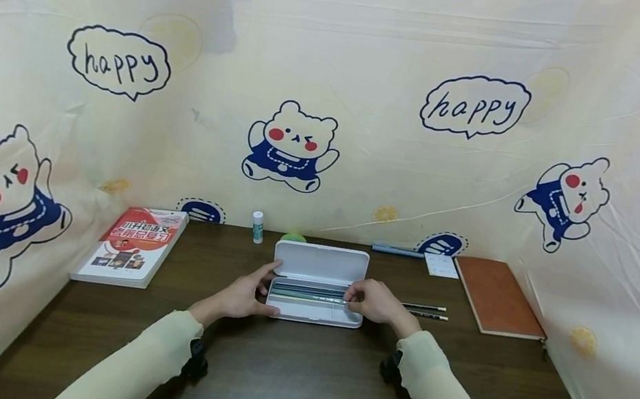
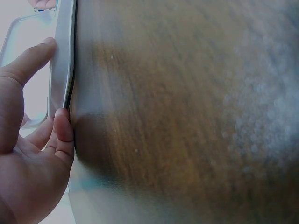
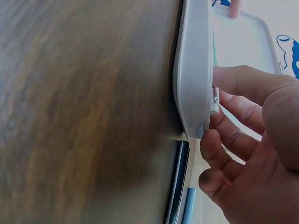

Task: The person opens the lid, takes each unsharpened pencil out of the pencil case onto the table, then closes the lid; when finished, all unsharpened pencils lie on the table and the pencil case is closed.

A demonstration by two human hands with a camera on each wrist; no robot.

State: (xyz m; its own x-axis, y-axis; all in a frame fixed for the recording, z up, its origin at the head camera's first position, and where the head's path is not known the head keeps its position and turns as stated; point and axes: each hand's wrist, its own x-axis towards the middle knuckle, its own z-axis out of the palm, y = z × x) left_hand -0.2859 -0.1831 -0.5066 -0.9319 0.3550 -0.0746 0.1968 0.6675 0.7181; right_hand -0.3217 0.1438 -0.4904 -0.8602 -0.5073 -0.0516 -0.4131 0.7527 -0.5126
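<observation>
A white pencil case (image 1: 311, 311) lies open mid-table, its lid (image 1: 321, 262) raised toward the back and several pencils lying lengthwise inside. My left hand (image 1: 271, 289) grips its left end, thumb on the rim and fingers against the side wall; the left wrist view shows this hand (image 2: 56, 81) on the case edge (image 2: 63, 60). My right hand (image 1: 351, 295) is at the right end with curled fingers pinching a pencil tip over the tray. The right wrist view shows it (image 3: 215, 100) beside the case (image 3: 194, 70). Two loose pencils (image 1: 424, 310) lie just right of the case.
On the dark wooden table (image 1: 292, 376) lie a red book (image 1: 130, 246) at the left, a glue stick (image 1: 258, 226) behind the case, and a brown notebook (image 1: 496, 296), a white note (image 1: 441, 266) and a blue pen (image 1: 396, 250) at the right. Printed cloth walls enclose three sides.
</observation>
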